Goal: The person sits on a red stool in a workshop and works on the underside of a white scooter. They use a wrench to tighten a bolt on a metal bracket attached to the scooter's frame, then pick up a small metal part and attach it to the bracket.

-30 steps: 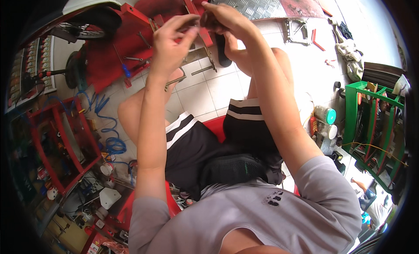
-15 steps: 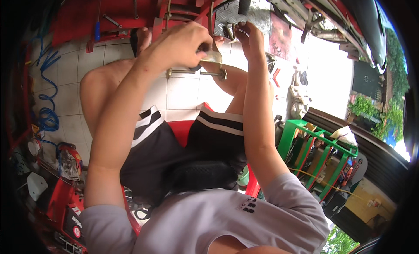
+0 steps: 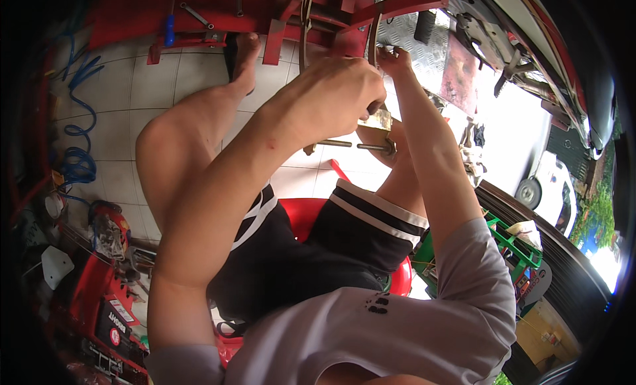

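My left hand (image 3: 338,97) is closed, bent over a frame of two brass-coloured metal bars; its fingers face away from me, so what they grip is hidden. A yellowish flat piece (image 3: 379,120) shows just below the fingertips. Under the hand, a threaded metal rod (image 3: 334,144) and a second rod with a nut (image 3: 374,146) lie crosswise between the bars' lower ends. My right hand (image 3: 395,60) is farther off, beside the right metal bar (image 3: 374,37). Its fingers are curled in, and whatever they hold is too small to make out.
Ahead stands a red metal workbench (image 3: 132,17) with a spanner (image 3: 197,15) and a blue-handled screwdriver (image 3: 169,31) on it. A blue coiled air hose (image 3: 79,163) hangs at left. A motorcycle (image 3: 530,60) stands at right, a green rack (image 3: 517,242) lower down. I sit on a red stool (image 3: 301,216).
The view has swung, so the bench and metal frame appear farther right and lower. My right hand has come closer to the right bar. The left hand stays over the frame.
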### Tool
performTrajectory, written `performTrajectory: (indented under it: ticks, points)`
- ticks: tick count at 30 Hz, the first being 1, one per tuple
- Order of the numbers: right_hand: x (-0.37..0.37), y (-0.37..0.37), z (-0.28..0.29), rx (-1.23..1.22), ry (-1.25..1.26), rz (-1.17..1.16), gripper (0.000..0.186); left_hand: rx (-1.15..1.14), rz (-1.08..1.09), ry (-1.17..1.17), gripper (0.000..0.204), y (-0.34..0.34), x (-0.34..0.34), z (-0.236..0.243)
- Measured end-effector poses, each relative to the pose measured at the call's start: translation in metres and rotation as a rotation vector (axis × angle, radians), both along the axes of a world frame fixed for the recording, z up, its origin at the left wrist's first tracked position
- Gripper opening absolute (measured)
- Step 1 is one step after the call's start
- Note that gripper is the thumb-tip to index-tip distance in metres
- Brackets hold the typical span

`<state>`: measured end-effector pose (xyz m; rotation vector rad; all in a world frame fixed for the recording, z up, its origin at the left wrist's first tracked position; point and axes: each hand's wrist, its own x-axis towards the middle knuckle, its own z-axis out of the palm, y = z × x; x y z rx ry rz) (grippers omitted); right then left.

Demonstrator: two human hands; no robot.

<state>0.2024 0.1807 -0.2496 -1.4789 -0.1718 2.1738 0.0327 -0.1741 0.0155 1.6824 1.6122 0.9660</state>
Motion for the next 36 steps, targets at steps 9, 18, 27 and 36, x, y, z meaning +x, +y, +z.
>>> performTrajectory:
  ticks: [9,18,27,36]
  points:
    - [-0.005,-0.002,-0.028,0.365,-0.409,0.099,0.034,-0.065,-0.066,0.024,0.012,0.001,-0.001,0.002]
    - [-0.031,-0.054,0.148,0.366,-0.607,1.028,0.042,-0.054,-0.135,0.084,0.016,-0.003,0.004,-0.01]
    - [0.027,-0.224,0.318,1.103,-0.425,1.044,0.032,0.095,-0.055,0.054,0.015,0.003,-0.005,-0.011]
    - [0.03,-0.33,0.273,-0.021,0.286,0.421,0.056,0.217,-0.039,0.05,0.014,0.007,-0.002,-0.016]
